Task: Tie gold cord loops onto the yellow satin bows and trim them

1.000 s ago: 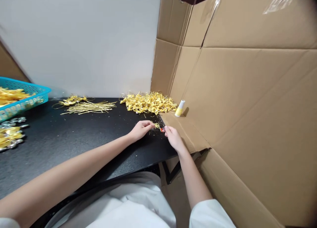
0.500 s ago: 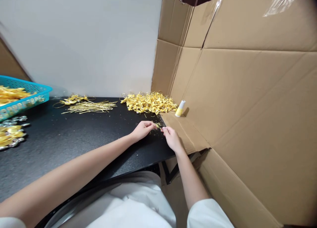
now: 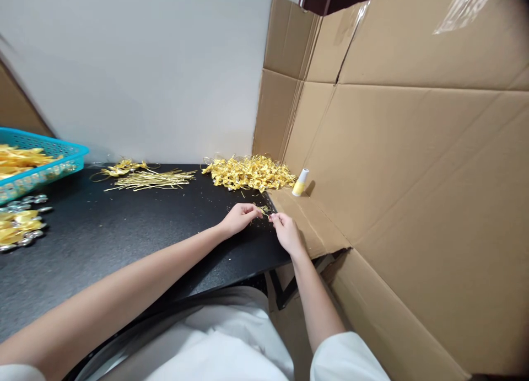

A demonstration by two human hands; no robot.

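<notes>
Near the right end of the black table (image 3: 136,232), both hands work close together. My left hand (image 3: 240,219) is closed in a pinch, with its fingertips at one end of a thin gold cord (image 3: 265,211). My right hand (image 3: 286,232) pinches the cord's other side a short way to the right. A small reddish spot shows at the right fingertips, too small to name. Gold scraps lie on the table around the fingers. Just beyond is a heap of yellow ribbon bows (image 3: 254,172) with fine gold loops.
A white and yellow cone spool (image 3: 300,182) stands on the cardboard (image 3: 413,166) walling the right side. Loose gold cords (image 3: 155,180) and a few bows (image 3: 126,166) lie at the back. Leftward are a blue basket (image 3: 70,152) of yellow ribbons and ribbon pieces with silvery beads (image 3: 20,226).
Both hands keep their pinch in nearly the same place. The whole view has shifted very slightly; nothing is visibly let go or picked up.
</notes>
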